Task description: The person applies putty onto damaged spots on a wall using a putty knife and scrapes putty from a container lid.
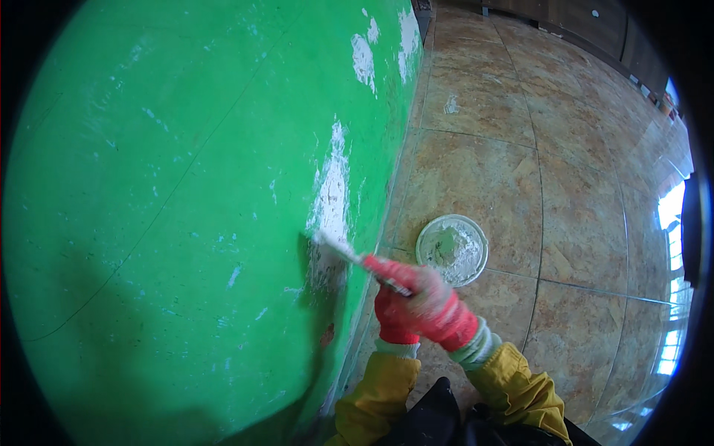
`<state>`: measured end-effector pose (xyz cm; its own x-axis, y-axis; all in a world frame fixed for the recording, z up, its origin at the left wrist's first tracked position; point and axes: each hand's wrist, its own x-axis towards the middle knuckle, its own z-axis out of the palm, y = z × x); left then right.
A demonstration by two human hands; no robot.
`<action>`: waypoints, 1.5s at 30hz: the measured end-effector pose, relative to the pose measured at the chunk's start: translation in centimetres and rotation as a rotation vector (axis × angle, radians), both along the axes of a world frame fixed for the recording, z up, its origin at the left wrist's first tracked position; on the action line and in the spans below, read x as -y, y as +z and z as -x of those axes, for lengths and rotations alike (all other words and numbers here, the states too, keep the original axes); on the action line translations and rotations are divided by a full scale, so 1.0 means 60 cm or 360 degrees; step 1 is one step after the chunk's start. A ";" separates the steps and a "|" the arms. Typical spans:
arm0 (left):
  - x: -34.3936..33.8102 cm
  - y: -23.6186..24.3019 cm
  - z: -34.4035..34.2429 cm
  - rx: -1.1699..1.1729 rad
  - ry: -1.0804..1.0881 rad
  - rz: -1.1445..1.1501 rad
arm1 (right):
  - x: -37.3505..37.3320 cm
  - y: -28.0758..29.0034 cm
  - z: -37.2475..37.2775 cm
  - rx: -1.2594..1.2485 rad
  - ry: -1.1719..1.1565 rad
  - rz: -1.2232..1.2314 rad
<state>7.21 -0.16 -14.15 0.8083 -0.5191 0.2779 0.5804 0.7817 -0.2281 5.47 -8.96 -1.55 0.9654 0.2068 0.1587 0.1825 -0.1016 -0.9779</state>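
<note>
My right hand (pixel 439 308), in a red and white knitted work glove, is closed around the handle of a putty knife (pixel 341 247). The blade, coated in white, meets the green wall (pixel 186 186) at the lower part of a rough white filler patch (pixel 332 197). Motion blurs the blade and glove slightly. My left hand (pixel 396 323), in a red glove, is close beside and partly behind the right one. Its fingers are mostly hidden, so I cannot make out its grip. A round tub (pixel 486 256) of whitish filler stands on the floor just beyond my hands.
Brown stone-look tiles (pixel 580 215) cover the floor along the wall. Farther up the wall are more white patches (pixel 363 61). Dark cabinets (pixel 580 22) line the far side. My dark footwear (pixel 435 412) shows at the lower edge.
</note>
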 end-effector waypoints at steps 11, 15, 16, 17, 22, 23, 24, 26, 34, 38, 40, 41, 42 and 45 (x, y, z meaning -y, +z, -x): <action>0.057 0.012 -0.132 0.0037 -0.0035 -0.0108 | 0.022 -0.027 -0.141 0.0050 -0.0443 -0.0385; 0.047 -0.001 -0.159 0.0201 0.0083 -0.0155 | 0.016 0.003 -0.147 -0.0384 -0.0352 -0.0426; 0.050 -0.004 -0.161 0.0199 0.0084 -0.0151 | 0.018 -0.003 -0.152 -0.0386 -0.0351 -0.0422; 0.053 -0.007 -0.163 0.0130 0.0149 -0.0200 | 0.021 -0.015 -0.160 -0.0254 -0.0337 -0.0455; 0.072 -0.007 -0.171 0.0059 0.0282 -0.0397 | 0.035 -0.017 -0.169 -0.0078 -0.0319 -0.0546; 0.075 -0.006 -0.174 -0.0003 0.0232 -0.0344 | 0.041 -0.020 -0.170 -0.0121 -0.0294 -0.0583; 0.078 -0.007 -0.177 -0.0065 0.0183 -0.0291 | 0.045 -0.021 -0.170 -0.0163 -0.0270 -0.0620; 0.065 -0.026 -0.197 0.0060 0.0204 -0.0174 | 0.040 -0.017 -0.175 -0.0075 -0.0237 -0.0478; 0.071 -0.054 -0.179 0.0109 0.0515 -0.0256 | 0.058 0.000 -0.158 0.0055 0.0018 0.0053; 0.054 -0.087 -0.180 0.0506 0.1277 -0.1800 | 0.050 -0.006 -0.152 0.0010 0.0001 0.0227; 0.054 -0.086 -0.178 0.0355 0.1005 -0.1342 | 0.046 -0.021 -0.146 0.0157 0.0060 0.0031; 0.057 -0.082 -0.175 0.0277 0.0865 -0.1108 | 0.045 -0.027 -0.144 0.0152 0.0057 0.0035; 0.063 -0.079 -0.171 0.0232 0.0782 -0.0986 | 0.044 -0.033 -0.143 0.0313 0.0006 0.0022; 0.059 -0.086 -0.166 0.0188 0.0717 -0.0859 | 0.041 -0.031 -0.126 0.0242 0.0037 -0.0079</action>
